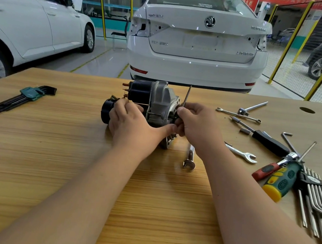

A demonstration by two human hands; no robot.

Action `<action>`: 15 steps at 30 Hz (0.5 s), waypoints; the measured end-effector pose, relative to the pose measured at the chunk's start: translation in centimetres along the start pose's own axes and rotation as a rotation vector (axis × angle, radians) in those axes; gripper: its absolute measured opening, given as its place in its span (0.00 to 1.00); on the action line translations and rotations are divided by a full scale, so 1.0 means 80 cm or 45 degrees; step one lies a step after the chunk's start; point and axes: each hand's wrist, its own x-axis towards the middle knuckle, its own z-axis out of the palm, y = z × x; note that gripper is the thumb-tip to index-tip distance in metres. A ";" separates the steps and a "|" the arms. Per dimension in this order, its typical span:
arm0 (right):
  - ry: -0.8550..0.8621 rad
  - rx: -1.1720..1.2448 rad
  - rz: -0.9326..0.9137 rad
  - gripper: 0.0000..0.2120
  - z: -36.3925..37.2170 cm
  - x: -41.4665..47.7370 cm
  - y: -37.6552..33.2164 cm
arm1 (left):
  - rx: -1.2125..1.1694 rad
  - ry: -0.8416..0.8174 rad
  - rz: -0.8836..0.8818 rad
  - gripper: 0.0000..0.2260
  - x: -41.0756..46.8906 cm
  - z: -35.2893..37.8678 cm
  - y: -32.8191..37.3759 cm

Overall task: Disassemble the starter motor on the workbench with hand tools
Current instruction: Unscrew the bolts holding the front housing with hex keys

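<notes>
A starter motor (154,100) is being steadied on its side on a wooden workbench (60,160), midway across and toward the far edge. It is being gripped by the left hand (129,124): the fingers are being curled over the black body, and the thumb is being stretched along the grey housing toward the right hand (194,124). A thin metal rod (187,95) is being pinched by the right hand at the motor's right end. The rod is being kept nearly upright, with its top leaning slightly right. Its lower end is being covered by the fingers, so it cannot be told whether it is sitting in the housing.

A set of black hex keys (23,97) in a green holder is lying well apart on the left. 1 wrench (190,160) is lying just beside the right wrist. Further right, a small open-ended spanner (242,153), a long slim spanner (238,114), a black-handled driver (265,139), a green and yellow screwdriver (282,181) and a rack of silver keys (318,208) are lying spread out. Beyond the bench, the rear of a white car (198,39) is being faced.
</notes>
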 end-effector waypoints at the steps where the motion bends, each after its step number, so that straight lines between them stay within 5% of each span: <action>1: -0.001 0.012 -0.007 0.03 0.000 0.000 0.000 | -0.003 0.002 -0.004 0.43 0.000 0.000 0.001; 12: 0.010 0.090 0.046 0.04 0.009 0.001 -0.001 | -0.091 0.055 0.042 0.36 0.003 0.002 -0.002; 15: 0.042 0.153 0.258 0.06 0.012 -0.001 -0.007 | -0.094 0.059 0.048 0.37 0.003 0.003 -0.002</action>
